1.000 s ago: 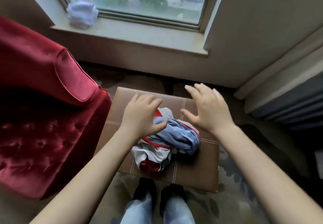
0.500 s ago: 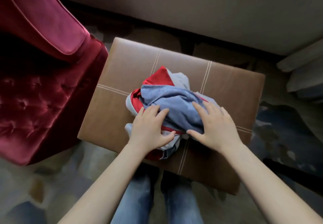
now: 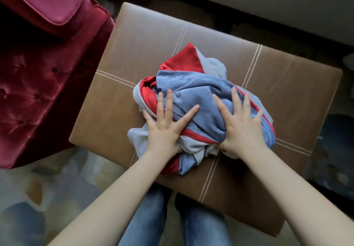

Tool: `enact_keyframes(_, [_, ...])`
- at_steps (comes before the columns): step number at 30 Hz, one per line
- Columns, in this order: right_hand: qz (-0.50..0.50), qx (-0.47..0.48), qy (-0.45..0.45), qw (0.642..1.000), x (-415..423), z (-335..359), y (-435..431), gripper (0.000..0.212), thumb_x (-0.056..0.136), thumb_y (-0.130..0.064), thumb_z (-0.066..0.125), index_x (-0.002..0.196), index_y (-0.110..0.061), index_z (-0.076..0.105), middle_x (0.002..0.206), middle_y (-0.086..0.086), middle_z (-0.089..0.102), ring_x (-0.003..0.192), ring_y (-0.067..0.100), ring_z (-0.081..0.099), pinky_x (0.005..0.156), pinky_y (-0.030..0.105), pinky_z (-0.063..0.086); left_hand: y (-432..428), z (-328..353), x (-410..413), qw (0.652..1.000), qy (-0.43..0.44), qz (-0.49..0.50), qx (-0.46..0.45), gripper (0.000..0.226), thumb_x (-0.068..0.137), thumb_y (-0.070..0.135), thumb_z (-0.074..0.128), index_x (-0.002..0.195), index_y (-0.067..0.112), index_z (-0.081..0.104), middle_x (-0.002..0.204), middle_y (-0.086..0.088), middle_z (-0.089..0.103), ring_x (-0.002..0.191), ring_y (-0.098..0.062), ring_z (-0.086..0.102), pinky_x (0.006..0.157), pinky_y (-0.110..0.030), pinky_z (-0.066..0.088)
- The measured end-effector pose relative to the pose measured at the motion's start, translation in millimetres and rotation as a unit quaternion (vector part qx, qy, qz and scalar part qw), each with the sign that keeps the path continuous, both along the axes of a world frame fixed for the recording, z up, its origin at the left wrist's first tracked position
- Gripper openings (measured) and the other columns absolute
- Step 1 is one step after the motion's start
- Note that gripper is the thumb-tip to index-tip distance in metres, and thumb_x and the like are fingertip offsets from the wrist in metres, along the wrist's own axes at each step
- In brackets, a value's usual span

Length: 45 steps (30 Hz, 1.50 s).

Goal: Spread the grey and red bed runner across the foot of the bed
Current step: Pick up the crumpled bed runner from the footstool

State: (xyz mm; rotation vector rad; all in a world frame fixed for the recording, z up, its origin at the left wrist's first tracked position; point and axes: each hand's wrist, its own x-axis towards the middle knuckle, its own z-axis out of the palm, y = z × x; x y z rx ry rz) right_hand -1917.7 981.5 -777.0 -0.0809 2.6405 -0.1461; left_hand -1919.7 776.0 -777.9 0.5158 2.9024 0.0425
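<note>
The grey and red bed runner [image 3: 193,90] lies crumpled in a heap on a brown leather ottoman [image 3: 287,96]. My left hand [image 3: 165,126] rests flat on the heap's left side, fingers spread, thumb pressed into the grey cloth. On the heap's right side my right hand [image 3: 241,125] lies spread as well, its thumb side tucked into the folds at the near edge. Neither hand has closed around the cloth. No bed is in view.
A red velvet armchair [image 3: 44,69] stands close against the ottoman's left side. A pale wall [image 3: 268,2] runs along the far side. My legs in jeans [image 3: 172,224] stand at the ottoman's near edge on patterned carpet [image 3: 38,197].
Both hands came down from above the heap onto the runner and now press on it. My view tilted down and closer, so the window left the frame.
</note>
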Motion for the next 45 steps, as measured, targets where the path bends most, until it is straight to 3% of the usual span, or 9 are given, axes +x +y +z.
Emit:
enact_keyframes(3, [-0.01,-0.022,-0.01,1.0,-3,-6,0,0.123,0.068,-0.046,0.071,0.137,-0.046,-0.031,0.156,0.009,-0.018,0.144,0.04,-0.006,0.102,0.063,0.029,-5,-9,-6,0.999,-0.006,-0.016,0.03,0.09,0.074,0.057,0.068,0.145,0.048,0.015,0.155,-0.025,0.01,0.143,-0.044,0.008,0.082,-0.056,0.047])
enact_keyframes(5, [-0.017,-0.034,-0.008,0.999,-7,-8,1,0.119,0.068,-0.045,0.07,0.139,-0.046,-0.025,0.157,0.012,-0.004,0.142,0.038,0.013,0.096,0.052,0.042,-8,-10,-17,0.998,-0.028,-0.029,0.044,0.089,0.072,0.055,0.068,0.144,0.048,0.017,0.154,-0.023,0.019,0.141,-0.043,0.018,0.07,-0.045,0.052])
enact_keyframes(8, [-0.026,-0.052,0.017,0.998,-13,-11,2,0.106,0.066,-0.042,0.07,0.145,-0.043,0.0,0.139,0.011,0.032,0.115,0.033,0.049,0.072,0.035,0.045,-10,-10,-36,0.996,-0.055,-0.044,0.051,0.087,0.071,0.05,0.069,0.143,0.048,0.019,0.144,-0.019,0.036,0.132,-0.041,0.035,0.056,-0.038,0.054])
enact_keyframes(10, [-0.033,-0.062,0.026,0.997,-16,-10,1,0.096,0.065,-0.036,0.07,0.144,-0.04,0.015,0.117,0.006,0.046,0.091,0.032,0.059,0.058,0.03,0.038,-12,-8,-44,0.995,-0.062,-0.055,0.053,0.088,0.069,0.044,0.072,0.142,0.047,0.022,0.133,-0.016,0.046,0.12,-0.038,0.045,0.049,-0.037,0.054])
enact_keyframes(14, [-0.041,-0.036,0.018,0.998,-16,-11,-4,0.087,0.062,-0.024,0.067,0.137,-0.037,0.027,0.106,0.005,0.055,0.071,0.035,0.063,0.049,0.029,0.03,-13,-7,-52,0.993,-0.065,-0.068,0.076,0.082,0.07,0.032,0.075,0.139,0.044,0.032,0.112,-0.012,0.057,0.097,-0.033,0.056,0.043,-0.037,0.052])
enact_keyframes(20, [-0.053,-0.021,0.016,0.998,-14,-1,-8,0.083,0.063,-0.024,0.065,0.136,-0.039,0.029,0.11,0.001,0.056,0.077,0.035,0.063,0.05,0.03,0.034,-17,2,-55,0.991,-0.034,-0.085,0.1,0.067,0.072,0.019,0.076,0.132,0.036,0.053,0.093,-0.01,0.059,0.079,-0.031,0.059,0.037,-0.033,0.047])
enact_keyframes(31, [-0.058,-0.034,0.101,0.993,-18,72,-13,0.073,0.064,-0.022,0.068,0.131,-0.033,0.043,0.104,0.004,0.059,0.073,0.034,0.063,0.049,0.029,0.038,-26,77,-68,0.986,0.031,-0.118,0.115,0.064,0.076,0.012,0.072,0.131,0.037,0.054,0.092,-0.011,0.059,0.08,-0.032,0.059,0.039,-0.031,0.043])
enact_keyframes(39, [-0.058,-0.009,0.173,0.983,-35,204,-4,0.064,0.069,-0.024,0.066,0.128,-0.034,0.044,0.105,0.003,0.061,0.072,0.035,0.063,0.051,0.035,0.048,-19,200,-87,0.983,0.068,-0.118,0.126,0.063,0.086,0.02,0.061,0.139,0.045,0.037,0.107,-0.009,0.056,0.098,-0.029,0.054,0.052,-0.037,0.051])
enact_keyframes(45, [-0.058,0.017,0.243,0.968,-54,320,14,0.06,0.07,-0.026,0.062,0.127,-0.036,0.045,0.105,0.001,0.06,0.074,0.035,0.064,0.05,0.031,0.037,-2,314,-105,0.97,0.132,-0.133,0.153,0.064,0.083,0.022,0.064,0.139,0.043,0.04,0.104,-0.01,0.056,0.097,-0.031,0.055,0.051,-0.035,0.046])
